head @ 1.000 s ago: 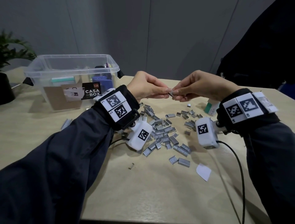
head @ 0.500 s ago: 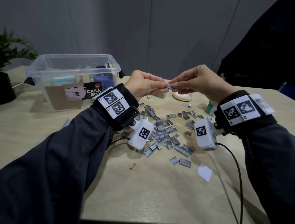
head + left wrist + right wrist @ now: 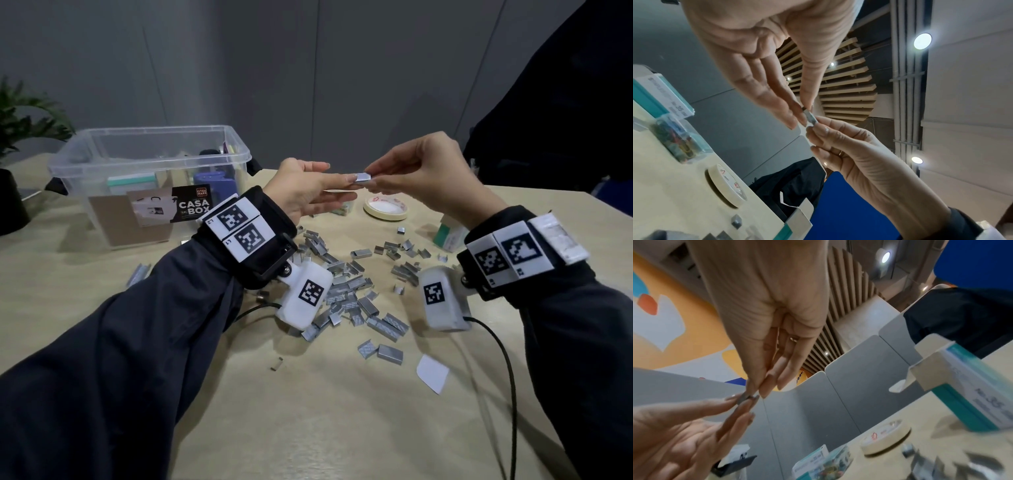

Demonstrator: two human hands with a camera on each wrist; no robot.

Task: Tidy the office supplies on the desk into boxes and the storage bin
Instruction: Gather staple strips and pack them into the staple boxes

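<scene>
Grey partitions back the desk (image 3: 325, 428); a clear storage bin (image 3: 150, 161) stands at its far left corner. Above loose staples (image 3: 356, 287) mid-desk, the left hand (image 3: 308, 192) and right hand (image 3: 421, 171) each pinch one staple strip (image 3: 362, 177). Gathering staples, I'd judge; next it needs the staple box (image 3: 450, 236) near the right edge.

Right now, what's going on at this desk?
A person holds one short silver strip of staples in the air above the beige desk, the left hand and the right hand each pinching an end. Below, a scattered pile of loose silver staple strips still covers the desk. The clear plastic storage bin at the far left already holds several items. A roll of cream masking tape and a teal-and-white staple box lie beyond the pile.
</scene>
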